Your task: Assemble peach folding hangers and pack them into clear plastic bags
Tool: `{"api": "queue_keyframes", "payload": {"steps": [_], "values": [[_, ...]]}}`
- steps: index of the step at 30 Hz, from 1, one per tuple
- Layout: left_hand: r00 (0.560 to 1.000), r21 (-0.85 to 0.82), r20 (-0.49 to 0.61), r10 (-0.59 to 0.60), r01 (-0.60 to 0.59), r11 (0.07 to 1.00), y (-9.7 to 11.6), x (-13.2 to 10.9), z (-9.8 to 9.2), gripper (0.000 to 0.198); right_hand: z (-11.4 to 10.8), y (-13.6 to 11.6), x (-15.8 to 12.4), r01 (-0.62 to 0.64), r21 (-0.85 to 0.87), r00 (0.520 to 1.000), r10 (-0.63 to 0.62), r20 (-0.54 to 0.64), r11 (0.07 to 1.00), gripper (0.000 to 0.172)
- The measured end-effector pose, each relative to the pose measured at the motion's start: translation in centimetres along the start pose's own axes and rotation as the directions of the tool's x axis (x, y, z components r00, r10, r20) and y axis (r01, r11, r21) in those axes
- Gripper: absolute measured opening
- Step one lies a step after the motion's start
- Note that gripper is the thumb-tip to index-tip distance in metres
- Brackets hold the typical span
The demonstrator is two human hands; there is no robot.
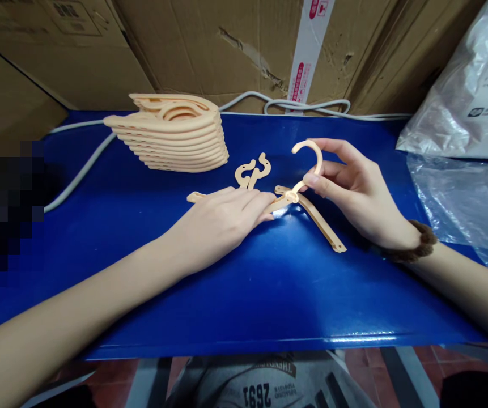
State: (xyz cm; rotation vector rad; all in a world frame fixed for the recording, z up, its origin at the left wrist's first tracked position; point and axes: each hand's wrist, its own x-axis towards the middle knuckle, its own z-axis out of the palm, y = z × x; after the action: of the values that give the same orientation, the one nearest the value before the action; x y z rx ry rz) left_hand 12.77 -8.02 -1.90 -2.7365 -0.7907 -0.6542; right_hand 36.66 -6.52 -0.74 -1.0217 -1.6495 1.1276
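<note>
A beige plastic folding hanger (317, 218) lies partly unfolded on the blue table, its hook raised at the upper right. My right hand (356, 190) pinches the stem of that hook between thumb and fingers. Over the hanger's left arm my left hand (226, 218) is closed, fingers together on the part near the joint; its fingertips are partly hidden. Two small hook-ended beige pieces (253, 171) stick out just behind my left hand, and their lower ends are covered by it.
At the back left is a neat stack of beige folded hangers (171, 139). A white cable (307, 105) runs along the back edge before cardboard boxes (209, 51). Clear plastic bags (460, 107) lie at the right. The blue table's (244, 306) front edge is near my body.
</note>
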Motion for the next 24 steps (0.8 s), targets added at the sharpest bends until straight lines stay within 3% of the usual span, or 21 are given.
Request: {"api": "queue_keyframes", "payload": {"steps": [11,24], "values": [[0.998,0.020,0.063,0.010,-0.011,1.000,-0.10,-0.18,0.15,0.036,0.04,0.15,-0.21,0.118,-0.171,0.991,-0.127,-0.045,0.978,0.048],[0.997,0.044,0.074,0.022,-0.025,0.999,0.15,-0.16,0.31,0.033,-0.25,0.34,-0.02,0.083,-0.203,0.996,-0.083,0.010,0.976,0.049]]}}
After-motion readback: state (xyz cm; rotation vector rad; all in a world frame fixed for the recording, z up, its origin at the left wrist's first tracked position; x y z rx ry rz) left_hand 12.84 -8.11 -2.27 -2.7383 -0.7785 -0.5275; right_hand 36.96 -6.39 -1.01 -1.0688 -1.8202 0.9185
